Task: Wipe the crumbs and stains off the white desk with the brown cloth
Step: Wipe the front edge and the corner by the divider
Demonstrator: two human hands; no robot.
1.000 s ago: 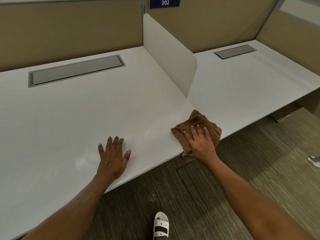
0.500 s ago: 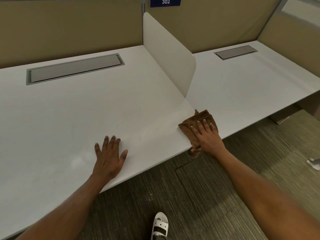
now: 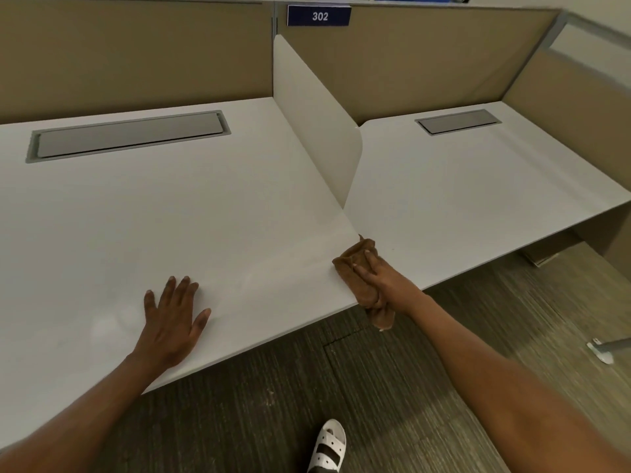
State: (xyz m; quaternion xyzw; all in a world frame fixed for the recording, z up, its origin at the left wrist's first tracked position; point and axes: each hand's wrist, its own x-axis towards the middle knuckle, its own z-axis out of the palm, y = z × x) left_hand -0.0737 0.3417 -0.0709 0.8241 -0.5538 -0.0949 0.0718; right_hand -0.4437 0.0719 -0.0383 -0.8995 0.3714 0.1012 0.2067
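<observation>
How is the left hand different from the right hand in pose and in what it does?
The left hand lies flat and empty, fingers spread, on the white desk; the right hand is closed around the brown cloth. The left hand sits inside the desk's front edge; the right hand is at the edge, cloth hanging over. Both touch the same desk.

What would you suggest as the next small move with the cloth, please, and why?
Probably sweep the right hand leftward across the white desk. The brown cloth sits bunched at the front edge by the seam, partly hanging off, while the left hand rests flat on the surface.
</observation>
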